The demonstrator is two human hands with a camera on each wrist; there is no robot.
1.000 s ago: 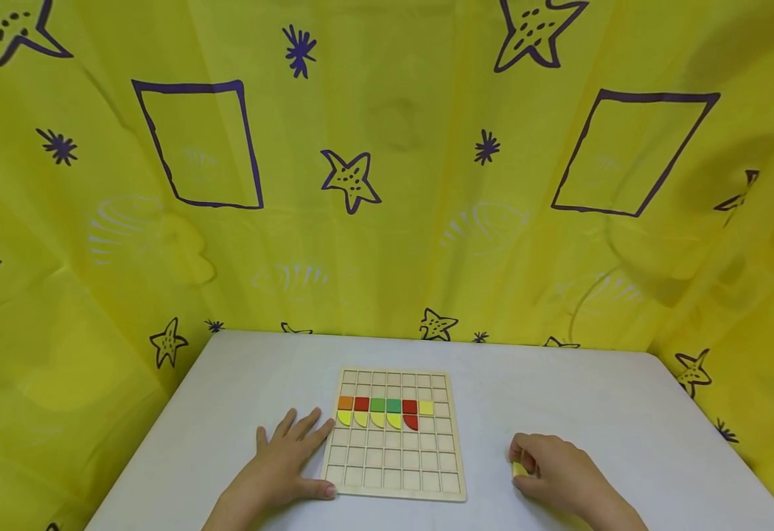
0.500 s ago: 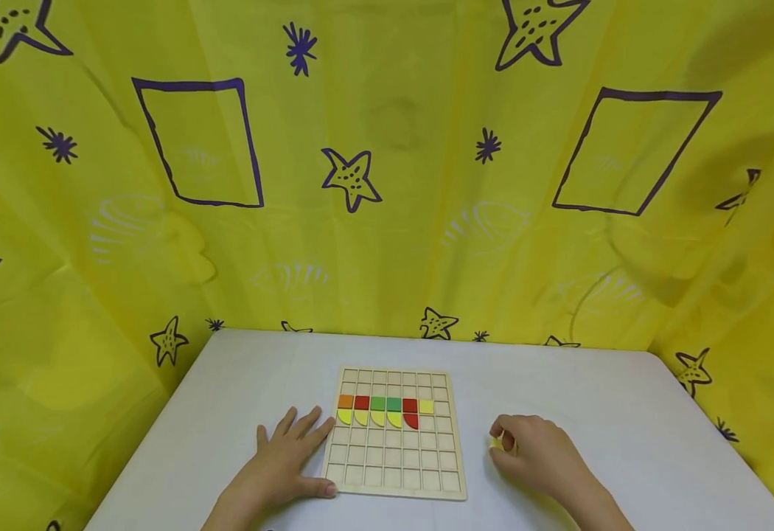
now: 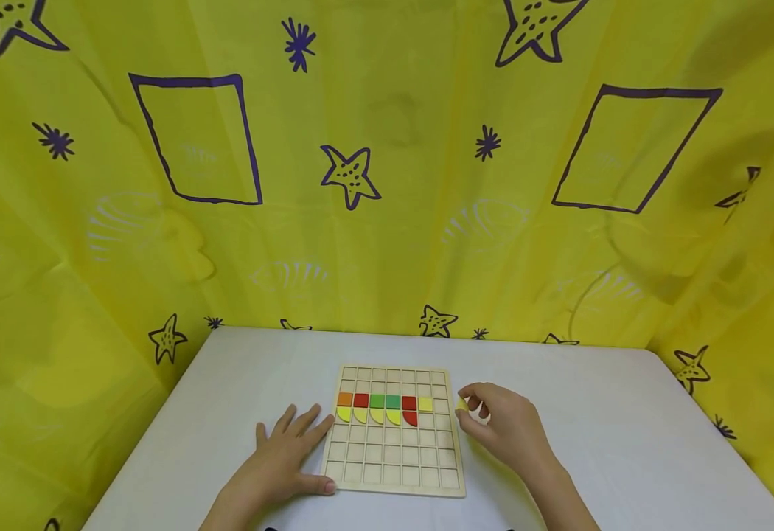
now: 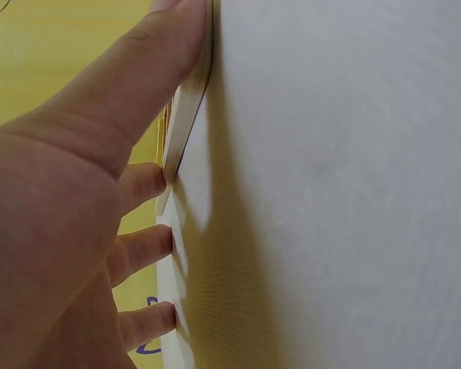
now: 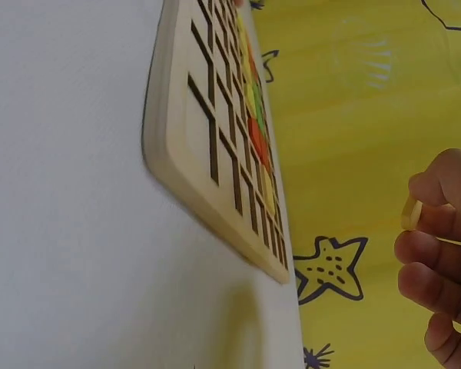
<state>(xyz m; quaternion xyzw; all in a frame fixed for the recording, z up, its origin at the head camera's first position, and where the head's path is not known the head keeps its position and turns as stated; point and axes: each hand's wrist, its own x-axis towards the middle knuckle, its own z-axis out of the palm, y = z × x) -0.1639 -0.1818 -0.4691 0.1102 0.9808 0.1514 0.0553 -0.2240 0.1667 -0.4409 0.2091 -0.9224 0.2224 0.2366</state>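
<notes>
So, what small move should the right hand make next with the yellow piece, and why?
Probably carry the yellow piece a little leftward over the wooden grid board and lower it into an empty cell. The right hand pinches it just off the board's right edge, beside the row of coloured squares ending in a yellow square. The left hand rests flat against the board's left edge.

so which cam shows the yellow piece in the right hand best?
Right wrist view: the yellow piece shows edge-on, pinched in the fingers of the right hand, apart from the board. The head view shows only a yellow speck at the fingertips. The left wrist view doesn't show it.
</notes>
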